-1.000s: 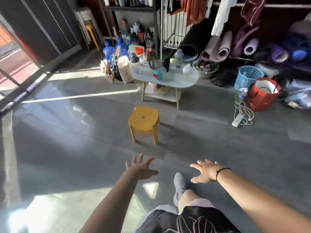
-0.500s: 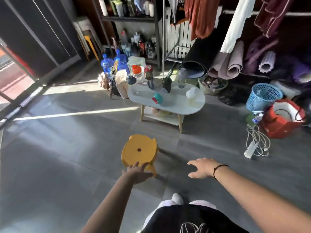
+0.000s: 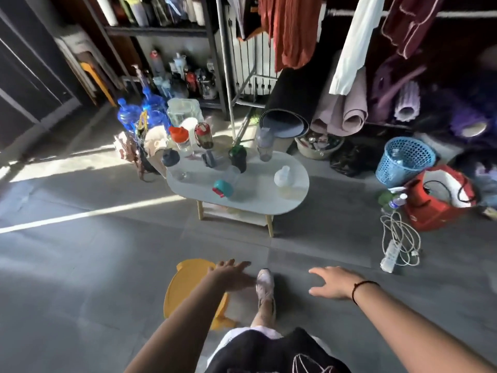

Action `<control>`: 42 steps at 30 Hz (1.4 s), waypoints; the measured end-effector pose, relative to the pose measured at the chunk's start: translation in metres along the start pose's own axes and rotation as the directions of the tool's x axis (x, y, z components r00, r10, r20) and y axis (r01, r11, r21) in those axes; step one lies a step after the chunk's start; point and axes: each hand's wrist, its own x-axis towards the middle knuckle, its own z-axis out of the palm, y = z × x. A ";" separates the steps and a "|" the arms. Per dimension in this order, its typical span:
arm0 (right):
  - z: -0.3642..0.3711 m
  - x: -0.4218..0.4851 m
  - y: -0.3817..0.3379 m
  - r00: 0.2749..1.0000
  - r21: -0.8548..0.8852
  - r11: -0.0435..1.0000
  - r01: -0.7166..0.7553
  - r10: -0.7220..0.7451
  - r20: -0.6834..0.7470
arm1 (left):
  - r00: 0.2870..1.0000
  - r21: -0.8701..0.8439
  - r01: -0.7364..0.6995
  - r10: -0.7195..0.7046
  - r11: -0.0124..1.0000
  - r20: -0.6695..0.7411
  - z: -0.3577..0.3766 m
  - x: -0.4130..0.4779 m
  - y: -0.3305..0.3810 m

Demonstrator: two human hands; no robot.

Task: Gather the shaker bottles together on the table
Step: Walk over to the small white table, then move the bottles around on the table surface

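Observation:
A low oval white table (image 3: 258, 181) stands ahead with several shaker bottles spread over it. A clear one with a teal lid (image 3: 228, 187) lies on its side near the front. A white-lidded bottle (image 3: 283, 180) stands at the right, a dark green one (image 3: 238, 157) in the middle, a grey one (image 3: 265, 142) at the back, and orange-lidded (image 3: 181, 137) and dark-lidded (image 3: 172, 162) ones at the left. My left hand (image 3: 232, 274) is spread over the yellow stool (image 3: 188, 286). Low above the floor, my right hand (image 3: 332, 282) hangs with fingers apart. Both are far short of the table.
Blue water jugs (image 3: 142, 111) and a shelf of bottles (image 3: 185, 76) crowd the table's left. A blue basket (image 3: 404, 160), red bucket (image 3: 435, 197) and white power strip with cable (image 3: 392, 251) lie on the floor at the right. Rolled mats and hanging clothes fill the back.
I have walked towards the table, which is now nearer and larger. The yellow stool has slid from ahead of my hands to beneath my left hand. Both hands stay empty.

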 end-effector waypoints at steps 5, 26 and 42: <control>-0.076 0.044 0.025 0.997 0.041 0.996 -0.080 0.081 -0.019 | 0.999 -0.052 -0.031 0.030 0.998 -0.022 -0.089 0.083 0.003; -0.319 0.219 0.009 0.995 0.081 0.995 0.056 -0.063 0.080 | 0.993 -0.365 0.031 -0.070 0.931 -0.092 -0.282 0.207 -0.001; -0.364 0.308 -0.030 0.983 -0.033 0.991 0.131 -0.125 0.137 | 0.983 -0.504 0.107 -0.166 0.857 -0.073 -0.320 0.234 -0.035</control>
